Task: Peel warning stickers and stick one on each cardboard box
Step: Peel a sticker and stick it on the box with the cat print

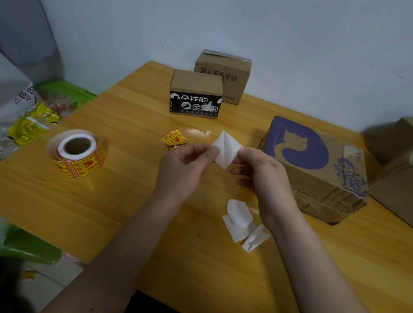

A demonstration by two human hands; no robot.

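Both hands hold a white piece of sticker backing paper [227, 149] above the middle of the table. My left hand [185, 169] pinches its left edge and my right hand [262, 176] pinches its right edge. A loose red and yellow warning sticker [174, 137] lies on the table just beyond my left hand. The sticker roll [78, 152] stands at the left. A small box with a black printed band [195, 94] and a plain brown box [225, 76] behind it sit at the back. A larger box with a blue cat print [315, 169] is at the right.
Discarded white backing pieces [241, 224] lie near my right forearm. More cardboard boxes [412, 168] are stacked at the far right edge. Plastic bags and yellow packets [22, 123] crowd the left beyond the wooden table [90, 207]. A wall stands behind.
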